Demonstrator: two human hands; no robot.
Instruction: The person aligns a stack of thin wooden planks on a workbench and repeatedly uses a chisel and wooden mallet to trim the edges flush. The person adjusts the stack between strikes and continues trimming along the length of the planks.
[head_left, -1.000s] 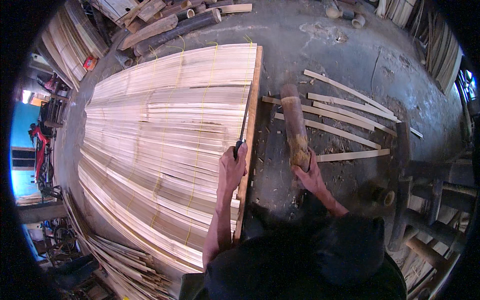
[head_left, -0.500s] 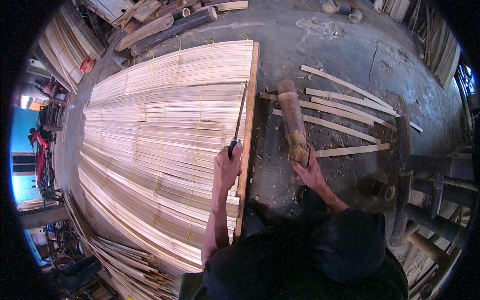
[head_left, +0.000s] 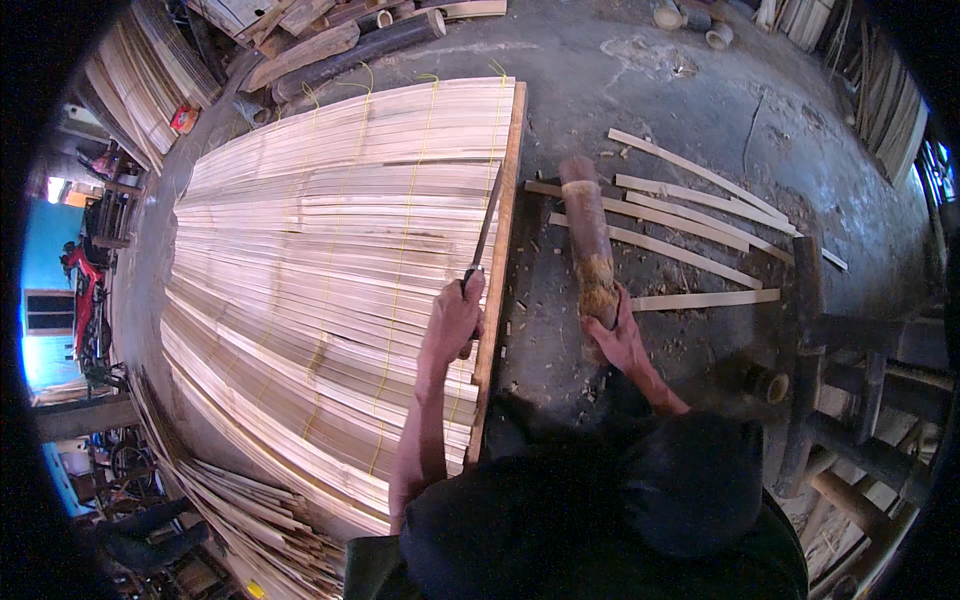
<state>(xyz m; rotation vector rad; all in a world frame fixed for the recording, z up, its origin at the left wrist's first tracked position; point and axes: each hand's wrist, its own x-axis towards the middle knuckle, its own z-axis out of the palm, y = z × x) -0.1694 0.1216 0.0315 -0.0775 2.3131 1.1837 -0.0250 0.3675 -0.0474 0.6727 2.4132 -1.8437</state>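
My left hand (head_left: 452, 322) is closed round the dark handle of a long knife (head_left: 487, 230). The blade, seen nearly edge-on, points away from me along the right edge of a wide mat of pale bamboo slats (head_left: 300, 240). Lengthwise yellow cords cross the slats. A wooden board (head_left: 509, 160) runs along that same edge. My right hand (head_left: 622, 338) grips the narrowed near end of a thick brown wooden club (head_left: 588, 225), fingers wrapped round it. The club's heavy end points away from me, over the floor to the right of the mat.
Several pale bamboo strips (head_left: 690, 255) lie on the dark floor right of the club, among small offcuts. A dark wooden frame (head_left: 808, 330) stands at the right. Bamboo poles (head_left: 370, 50) lie at the far left, and loose slats (head_left: 250, 510) at the lower left.
My left forearm and wrist have shifted slightly, with the knife staying along the mat's edge. The right hand and club look nearly the same. The whole view has shifted a little.
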